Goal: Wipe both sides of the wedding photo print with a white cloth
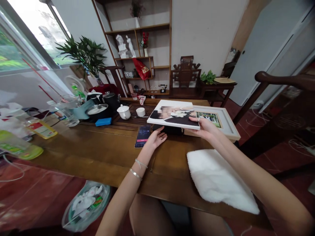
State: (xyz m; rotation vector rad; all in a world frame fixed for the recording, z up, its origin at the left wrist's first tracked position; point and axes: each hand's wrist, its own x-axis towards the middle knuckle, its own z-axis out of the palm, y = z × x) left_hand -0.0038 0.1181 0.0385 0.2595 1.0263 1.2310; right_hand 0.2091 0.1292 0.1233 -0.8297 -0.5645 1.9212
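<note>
My right hand (206,127) grips the near right corner of a white canvas photo print (173,113) and holds it tilted above the wooden table (98,154). My left hand (156,137) reaches under the print's near left edge with fingers spread and nothing in it. Beneath the print lies a dark object, mostly hidden. A white-framed picture (219,120) lies flat just right of the print. A phone (142,135) with a lit screen rests beside my left hand. A white fluffy cloth (219,178) lies at the table's near right.
A tea set with a white teapot (123,112), cup (140,111), black kettle (111,100) and blue sponge (103,122) sits at the back left. Bottles and clutter fill the far left. A waste bin (86,205) stands below. A wooden chair arm (283,80) rises at right.
</note>
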